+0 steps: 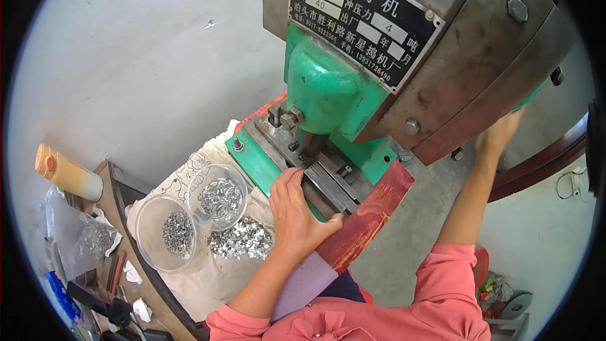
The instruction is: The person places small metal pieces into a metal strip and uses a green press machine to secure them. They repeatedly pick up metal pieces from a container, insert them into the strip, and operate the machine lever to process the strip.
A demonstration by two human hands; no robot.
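A green and grey punch press stands before me, with a steel die on its green base. My left hand rests at the front edge of the die, thumb spread wide from the fingers. The fingertips touch the die near the punch; no part shows in the hand. Far out on the right, my right hand reaches up to the green edge at the press's side. Its fingertips are hidden behind the machine, so what they touch cannot be made out.
Left of the press, two clear plastic tubs hold small shiny metal pieces, beside a loose heap of metal pieces on a cloth. A wooden side table carries an orange-capped bottle and a plastic bag. A red board edges the press.
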